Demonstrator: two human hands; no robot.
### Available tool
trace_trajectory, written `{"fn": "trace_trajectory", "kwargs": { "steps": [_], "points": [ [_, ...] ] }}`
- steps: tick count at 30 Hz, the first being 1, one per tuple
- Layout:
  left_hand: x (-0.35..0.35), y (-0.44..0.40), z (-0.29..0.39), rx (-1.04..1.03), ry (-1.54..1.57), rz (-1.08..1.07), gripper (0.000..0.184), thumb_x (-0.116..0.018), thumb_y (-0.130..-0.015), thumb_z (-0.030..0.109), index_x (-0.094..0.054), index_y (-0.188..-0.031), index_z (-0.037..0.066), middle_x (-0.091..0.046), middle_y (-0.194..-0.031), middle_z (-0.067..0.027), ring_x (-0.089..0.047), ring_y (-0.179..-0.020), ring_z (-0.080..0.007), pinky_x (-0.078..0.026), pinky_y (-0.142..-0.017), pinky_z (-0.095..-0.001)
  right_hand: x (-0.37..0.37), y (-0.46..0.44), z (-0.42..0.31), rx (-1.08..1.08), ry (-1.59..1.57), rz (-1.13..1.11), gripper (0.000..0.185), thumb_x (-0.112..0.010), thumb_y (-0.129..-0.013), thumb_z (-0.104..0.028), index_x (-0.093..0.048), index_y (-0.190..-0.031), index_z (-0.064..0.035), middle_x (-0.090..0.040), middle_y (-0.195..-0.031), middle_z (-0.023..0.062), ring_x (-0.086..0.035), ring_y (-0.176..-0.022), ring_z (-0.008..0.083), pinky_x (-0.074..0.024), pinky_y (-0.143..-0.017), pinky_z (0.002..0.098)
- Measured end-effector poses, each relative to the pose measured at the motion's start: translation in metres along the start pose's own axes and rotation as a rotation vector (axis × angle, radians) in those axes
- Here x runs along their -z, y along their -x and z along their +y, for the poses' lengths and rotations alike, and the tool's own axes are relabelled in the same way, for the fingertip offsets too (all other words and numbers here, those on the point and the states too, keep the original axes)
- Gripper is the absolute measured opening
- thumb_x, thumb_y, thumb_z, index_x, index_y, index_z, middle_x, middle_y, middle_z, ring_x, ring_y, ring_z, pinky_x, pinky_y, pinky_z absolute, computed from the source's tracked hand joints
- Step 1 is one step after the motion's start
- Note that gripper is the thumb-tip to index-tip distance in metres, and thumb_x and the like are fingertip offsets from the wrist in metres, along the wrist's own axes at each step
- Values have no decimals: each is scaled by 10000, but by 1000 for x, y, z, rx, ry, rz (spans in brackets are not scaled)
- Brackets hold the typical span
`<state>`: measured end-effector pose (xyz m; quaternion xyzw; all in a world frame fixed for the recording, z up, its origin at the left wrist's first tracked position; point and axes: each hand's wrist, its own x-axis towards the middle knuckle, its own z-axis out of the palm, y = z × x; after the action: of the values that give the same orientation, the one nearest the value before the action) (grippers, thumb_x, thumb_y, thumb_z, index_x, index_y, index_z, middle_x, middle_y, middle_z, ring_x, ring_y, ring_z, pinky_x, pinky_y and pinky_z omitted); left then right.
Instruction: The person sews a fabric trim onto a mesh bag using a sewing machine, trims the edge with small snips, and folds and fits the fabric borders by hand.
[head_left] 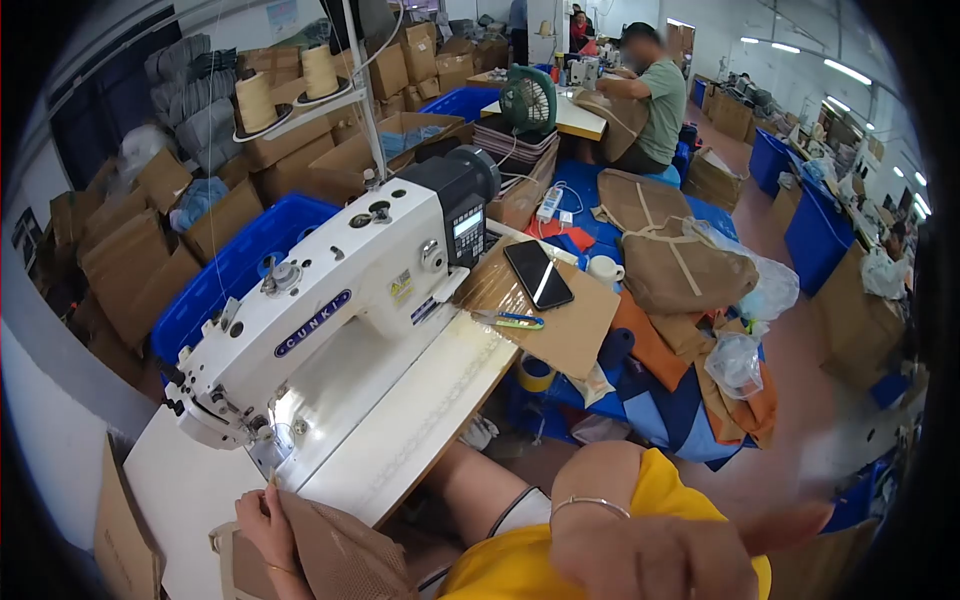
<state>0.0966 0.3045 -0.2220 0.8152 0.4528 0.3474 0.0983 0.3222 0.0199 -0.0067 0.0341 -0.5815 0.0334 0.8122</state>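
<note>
A white sewing machine [340, 290] stands on a white table. My left hand [265, 525] is at the lower left, its fingers pinched on the edge of brown mesh fabric [335, 550], just in front of the needle area. The fabric hangs over the table's front edge. My right hand [655, 555] is raised close to the camera at the bottom right, blurred, with a bracelet at the wrist; whether its fingers hold anything cannot be made out. A black phone [538, 274] and a small cutter [508, 319] rest on cardboard right of the machine.
Thread cones [256, 103] stand above the machine. A blue bin [240, 250] and cardboard boxes are behind it. To the right, brown bags [680, 265], orange and blue cloth pieces [650, 345] and a green fan [527, 100]. A person [660, 100] sits at another table further back.
</note>
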Motion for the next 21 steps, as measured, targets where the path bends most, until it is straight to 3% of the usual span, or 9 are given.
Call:
{"fn": "trace_trajectory", "kwargs": {
  "steps": [3,5,8,14,21],
  "points": [
    [-5,3,-7,-33,-1,5,246,-623,-892,220,-591,-792,-3,-549,-733,-134,-503,-696,-278,-417,-632,-380,-7,4,0,67,20,27,583,-419,-1013,-213,-145,-1501,-49,-615,-1216,135,-701,-855,252,-443,-959,395],
    [-7,5,-8,-39,11,13,251,-625,-899,219,-581,-783,1,-538,-726,-125,-490,-696,-268,-408,-633,-374,-6,2,-3,3,-15,-18,561,-396,-1016,-195,-153,-1499,-45,-615,-1224,122,-698,-891,256,-407,-986,406],
    [-7,6,-4,-48,29,38,255,-629,-904,217,-572,-773,6,-528,-718,-112,-476,-696,-256,-399,-633,-367,9,15,-2,128,-118,-121,550,-403,-1010,-171,-177,-1494,-39,-630,-1181,132,-693,-883,248,-416,-958,376],
    [-4,11,-7,-42,7,38,223,-635,-880,206,-588,-792,6,-552,-737,-129,-500,-705,-281,-408,-636,-385,-3,1,8,124,72,59,611,-476,-980,-137,-165,-1492,-21,-612,-1156,164,-683,-820,215,-428,-915,326],
    [-4,9,-4,-38,28,30,226,-627,-888,204,-576,-783,10,-536,-729,-117,-478,-704,-269,-396,-639,-378,-7,6,5,30,-56,59,615,-496,-977,-195,-196,-1486,-25,-610,-1180,148,-687,-820,207,-444,-910,325]
  ]
}}
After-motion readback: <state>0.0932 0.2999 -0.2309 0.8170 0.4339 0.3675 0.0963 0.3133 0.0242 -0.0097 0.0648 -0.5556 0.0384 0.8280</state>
